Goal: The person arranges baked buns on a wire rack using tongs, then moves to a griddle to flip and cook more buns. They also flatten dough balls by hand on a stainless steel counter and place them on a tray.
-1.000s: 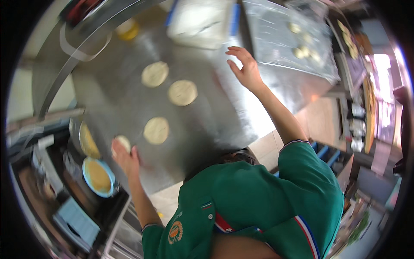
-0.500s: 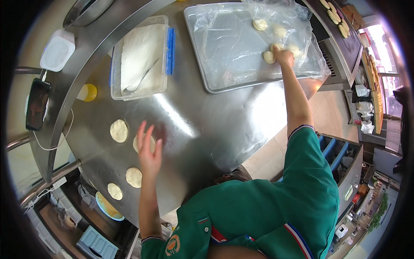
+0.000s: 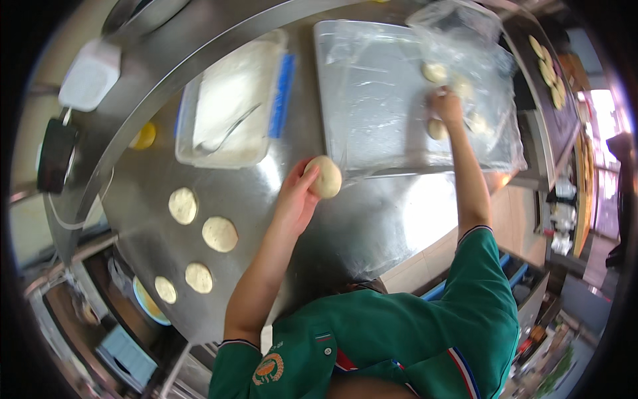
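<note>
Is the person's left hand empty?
No, the left hand grips a round dough ball above the steel table.

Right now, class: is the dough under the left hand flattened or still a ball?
A ball: the dough looks round under the left hand.

Glossy steel table (image 3: 372, 226), crinkled clear plastic sheet (image 3: 399, 86), seemingly matt, floury dough ball (image 3: 324, 177)

Your left hand (image 3: 297, 193) is extended forward over the middle of the work surface, forearm running up from the lower edge, elbow slightly bent. Its fingers are curled, gripping a round object at the fingertips. Your right hand (image 3: 446, 106) is reached far forward and to the right, arm nearly straight. Its fingers point down and are bunched; the grip cannot be determined.
</note>
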{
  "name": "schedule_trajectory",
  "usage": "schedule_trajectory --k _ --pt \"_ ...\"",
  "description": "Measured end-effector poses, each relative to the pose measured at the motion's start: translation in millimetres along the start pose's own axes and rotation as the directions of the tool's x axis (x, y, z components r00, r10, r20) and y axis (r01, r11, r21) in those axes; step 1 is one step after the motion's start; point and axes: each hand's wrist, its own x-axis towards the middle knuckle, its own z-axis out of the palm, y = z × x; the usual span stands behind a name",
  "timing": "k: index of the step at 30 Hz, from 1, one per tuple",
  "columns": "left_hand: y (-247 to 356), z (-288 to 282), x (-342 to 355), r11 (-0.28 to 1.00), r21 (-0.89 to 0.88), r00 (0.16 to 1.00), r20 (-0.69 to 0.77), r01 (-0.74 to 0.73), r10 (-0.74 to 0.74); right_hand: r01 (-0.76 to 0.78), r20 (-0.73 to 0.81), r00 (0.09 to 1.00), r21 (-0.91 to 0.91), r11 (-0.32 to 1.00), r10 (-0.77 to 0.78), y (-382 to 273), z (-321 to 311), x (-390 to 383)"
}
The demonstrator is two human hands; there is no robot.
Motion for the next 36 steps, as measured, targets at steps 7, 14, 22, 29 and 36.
schedule_trajectory --k 7,14,22,29,36 --pt "33.7 -131.0 -128.3 0.927 0.204 0.871 -0.324 -0.316 0.369 0.231 0.101 0.972 -0.598 0.767 -0.214 50.0 56.6 139.9" --pt "178.2 -288.9 -233.8 0.216 0.975 0.093 -0.22 0.052 0.971 -0.007 -0.271 0.916 0.727 0.687 0.295 -71.5 35.1 18.9" --pt "194.8 -380.7 -241.6 -0.267 0.912 0.531 0.066 0.311 0.845 0.509 -0.247 0.785 0.78 0.364 -0.569 -360.9 -42.1 -280.2" --pt "213.3 -434.3 -204.9 -0.314 0.836 0.578 -0.005 0.45 0.816 0.891 -0.265 -0.182 0.362 -0.273 -0.947 -567.5 69.9 -472.7" --pt "208.8 -454.4 -203.6 -0.279 0.89 0.506 0.065 0.361 0.86 0.98 0.183 -0.022 0.198 0.015 -0.983 -588.9 123.1 -536.2"
